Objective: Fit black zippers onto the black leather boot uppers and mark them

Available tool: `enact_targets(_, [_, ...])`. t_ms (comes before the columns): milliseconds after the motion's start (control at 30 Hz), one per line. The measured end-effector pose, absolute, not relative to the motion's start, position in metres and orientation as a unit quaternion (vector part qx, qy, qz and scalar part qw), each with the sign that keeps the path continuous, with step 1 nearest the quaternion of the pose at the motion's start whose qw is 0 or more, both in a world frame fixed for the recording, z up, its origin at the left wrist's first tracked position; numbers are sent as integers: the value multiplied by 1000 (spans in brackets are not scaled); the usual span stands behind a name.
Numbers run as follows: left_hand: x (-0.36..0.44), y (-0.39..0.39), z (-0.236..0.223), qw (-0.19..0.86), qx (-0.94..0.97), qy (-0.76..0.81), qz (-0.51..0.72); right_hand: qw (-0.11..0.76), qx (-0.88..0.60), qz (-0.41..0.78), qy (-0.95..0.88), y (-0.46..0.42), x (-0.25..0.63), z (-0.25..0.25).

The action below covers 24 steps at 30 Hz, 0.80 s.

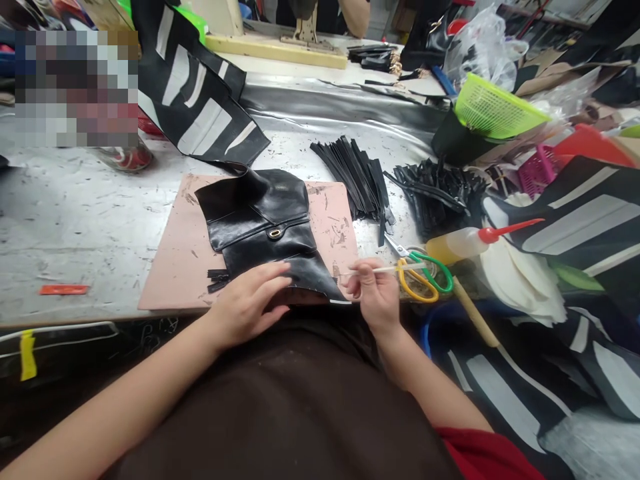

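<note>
A glossy black leather piece with an oval metal eyelet lies on a pinkish board at the table's front edge. My left hand rests on its lower edge, fingers stretched out and slightly apart. To the right, my right hand pinches a thin white pen-like stick. The stick's fine tip points left, close to the leather's lower right corner. A short black zipper end sticks out at the left of the leather. Scissors with yellow and green handles lie just beyond my right hand.
Bundles of black strips lie behind the board. On the right are a glue bottle with a red nozzle, a wooden handle and a green basket. Black pieces with white patches stand at the back left.
</note>
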<state>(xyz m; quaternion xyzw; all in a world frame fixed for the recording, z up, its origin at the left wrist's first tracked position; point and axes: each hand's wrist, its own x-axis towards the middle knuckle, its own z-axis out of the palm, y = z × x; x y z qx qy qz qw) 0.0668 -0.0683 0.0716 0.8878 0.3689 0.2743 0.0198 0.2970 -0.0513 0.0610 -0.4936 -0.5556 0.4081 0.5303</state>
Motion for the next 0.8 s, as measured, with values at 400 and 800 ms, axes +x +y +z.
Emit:
enact_targets(400, [31,-103,53,-111,851,452,244,142,-605,-35,-783,23,364,42])
enact_targets(800, [43,-78,83,-68,748,565,341,296,-349,550,-699,-73,246,94])
